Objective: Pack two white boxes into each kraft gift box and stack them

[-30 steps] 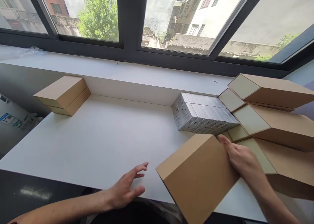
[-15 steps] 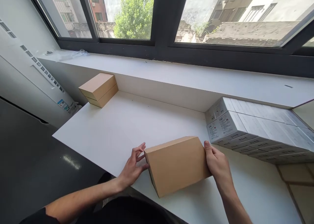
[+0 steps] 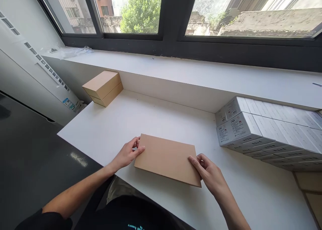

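Observation:
A plain brown cardboard box [image 3: 167, 159] is held between my two hands over the white table [image 3: 151, 119], its broad face turned up toward me. At its left end my left hand [image 3: 128, 153] grips the edge, thumb on top and fingers curled behind. My right hand [image 3: 207, 171] pinches the right end, with the thumb lying on the upper face and the other fingers partly hidden below. Whether the box's underside touches the tabletop cannot be made out.
Two brown boxes [image 3: 104, 87] are stacked at the table's back left corner. Rows of white printed boxes [image 3: 266, 129] stand along the right side. Behind runs a window sill [image 3: 161, 69] with clear plastic wrap [image 3: 75, 52]. A white appliance [image 3: 32, 69] stands at the left.
The box has swung from a tilted, raised pose to a flatter one, and moved a little left. My left hand has closed from spread fingers onto its left end.

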Demonstrator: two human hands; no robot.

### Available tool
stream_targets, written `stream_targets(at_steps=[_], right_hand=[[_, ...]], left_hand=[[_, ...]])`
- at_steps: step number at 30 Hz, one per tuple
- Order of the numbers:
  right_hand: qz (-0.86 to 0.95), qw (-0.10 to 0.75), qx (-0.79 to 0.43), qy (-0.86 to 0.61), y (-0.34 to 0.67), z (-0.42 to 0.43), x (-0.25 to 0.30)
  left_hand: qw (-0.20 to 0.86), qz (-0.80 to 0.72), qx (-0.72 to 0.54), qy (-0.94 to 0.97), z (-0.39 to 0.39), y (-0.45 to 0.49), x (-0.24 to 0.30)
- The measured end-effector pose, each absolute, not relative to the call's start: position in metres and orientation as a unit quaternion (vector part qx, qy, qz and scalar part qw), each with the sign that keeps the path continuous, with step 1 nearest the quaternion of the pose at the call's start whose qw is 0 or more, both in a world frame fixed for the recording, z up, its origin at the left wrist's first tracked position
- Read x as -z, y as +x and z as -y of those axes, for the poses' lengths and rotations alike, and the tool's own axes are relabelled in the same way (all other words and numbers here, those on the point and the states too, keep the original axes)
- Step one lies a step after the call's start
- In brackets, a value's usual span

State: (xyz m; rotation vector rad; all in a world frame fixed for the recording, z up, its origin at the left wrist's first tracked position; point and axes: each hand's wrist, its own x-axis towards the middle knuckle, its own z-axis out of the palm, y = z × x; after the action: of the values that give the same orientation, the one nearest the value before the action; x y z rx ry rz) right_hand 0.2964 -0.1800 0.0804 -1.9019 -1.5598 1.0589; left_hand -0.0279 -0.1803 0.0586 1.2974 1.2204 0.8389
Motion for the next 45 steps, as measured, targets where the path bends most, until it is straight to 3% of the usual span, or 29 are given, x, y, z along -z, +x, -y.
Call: stream_targets(at_steps=[6, 19, 22, 25, 30, 33, 35, 38, 41, 45], right_hand=[[0.442, 0.287, -0.566, -0.635, 0.287, 0.190, -0.091], [0.331, 0.361, -0.626, -0.606, 0.287, 0.204, -0.111], [0.311, 0.387, -0.644, -0.582, 0.290, 0.201, -0.118], [0.291, 0.395, -0.678, -0.548, 0.291, 0.206, -0.119], [0.303, 0.417, -0.682, -0.518, 0.291, 0.226, -0.112], [0.387, 0.425, -0.612, -0.543, 0.299, 0.225, -0.115], [0.465, 0.418, -0.522, -0.581, 0.313, 0.215, -0.120], [0.553, 0.407, -0.243, -0.685, 0.342, 0.189, -0.128], [0.561, 0.360, 0.050, -0.744, 0.372, 0.158, -0.130], [0.567, 0.281, 0.216, -0.744, 0.393, 0.126, -0.122]], left_hand=[[0.670, -0.463, -0.353, 0.460, 0.177, -0.035, -0.077], [0.741, -0.451, -0.331, 0.371, 0.186, -0.036, -0.089], [0.684, -0.469, -0.361, 0.426, 0.186, -0.032, -0.081], [0.550, -0.460, -0.446, 0.536, 0.186, -0.032, -0.062], [0.330, -0.278, -0.534, 0.727, 0.170, -0.032, -0.042], [0.245, -0.218, -0.563, 0.759, 0.148, -0.024, -0.051], [0.279, -0.243, -0.574, 0.731, 0.131, -0.016, -0.059], [0.366, -0.339, -0.576, 0.647, 0.099, -0.001, -0.065], [0.375, -0.418, -0.595, 0.575, 0.062, 0.016, -0.058], [0.365, -0.441, -0.616, 0.541, 0.020, 0.034, -0.033]])
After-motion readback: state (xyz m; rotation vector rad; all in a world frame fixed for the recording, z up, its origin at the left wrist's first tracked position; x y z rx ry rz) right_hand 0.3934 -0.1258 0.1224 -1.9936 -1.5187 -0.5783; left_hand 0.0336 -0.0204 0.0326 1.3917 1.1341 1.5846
